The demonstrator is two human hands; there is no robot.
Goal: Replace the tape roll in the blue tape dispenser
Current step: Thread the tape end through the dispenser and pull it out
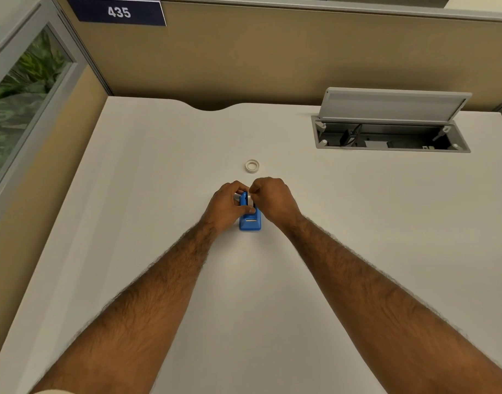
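Blue-bodied, the tape dispenser (250, 223) stood on the bench (158, 194), long axis running away from the person. The left hand (225, 207) gripped its side; the right hand (272, 199), fingers curled, pinched the white roll (245, 198) seated in it. A loose roll (252, 166) lay just beyond the dispenser, about equally near both hands.

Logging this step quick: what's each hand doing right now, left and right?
Left hand: fingers curled round the blue tape dispenser, holding it.
Right hand: fingers curled, pinching the tape roll seated in the dispenser.
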